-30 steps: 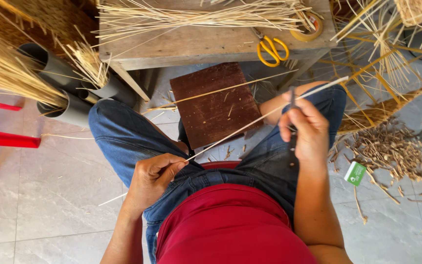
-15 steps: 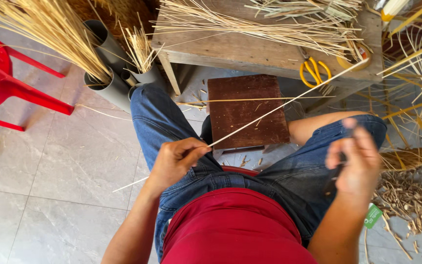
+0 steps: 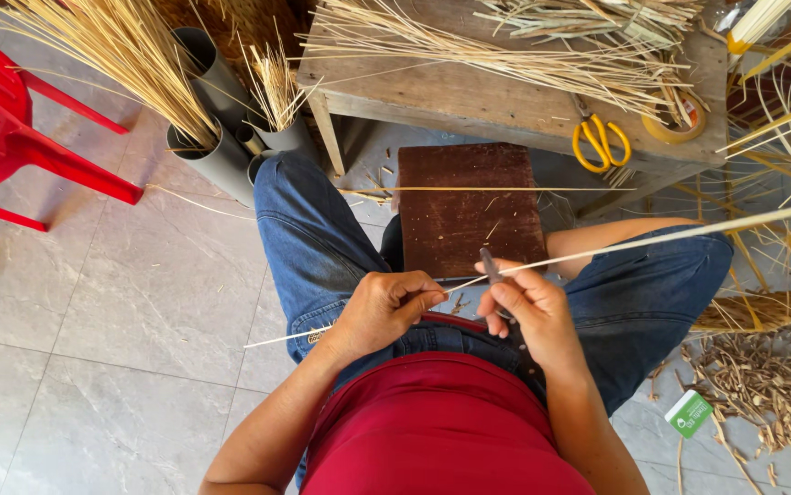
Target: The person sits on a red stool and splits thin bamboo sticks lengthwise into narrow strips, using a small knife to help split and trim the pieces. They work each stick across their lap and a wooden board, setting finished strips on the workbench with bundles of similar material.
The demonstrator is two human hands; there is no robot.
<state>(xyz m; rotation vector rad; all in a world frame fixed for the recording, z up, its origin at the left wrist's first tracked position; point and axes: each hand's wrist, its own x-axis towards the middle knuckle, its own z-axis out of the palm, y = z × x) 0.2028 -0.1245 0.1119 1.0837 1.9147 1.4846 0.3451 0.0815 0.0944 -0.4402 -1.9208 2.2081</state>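
Gripping a thin pale reed strip (image 3: 542, 261) in both hands over the lap, above blue jeans (image 3: 322, 247).

Left hand (image 3: 384, 310) closed, fingers pinched on the strip near its lower end, short tail poking out leftward past the knee. Right hand (image 3: 528, 307) closed around a small dark-bladed knife (image 3: 490, 266), blade tip up and touching the strip just beside the left fingertips. Strip running up and to the right, passing over the right thigh and out of view at the edge. Brown wooden board (image 3: 469, 206) lying beyond the knees on the floor. Wooden desk (image 3: 505, 101) ahead, carrying loose straw bundles, yellow-handled scissors (image 3: 600, 142) and a tape roll (image 3: 680, 119). Grey tubes (image 3: 217, 147) stuffed with straw at left, beside a red plastic chair (image 3: 10, 128). Heap of shavings (image 3: 762, 390) on the tiled floor at right.
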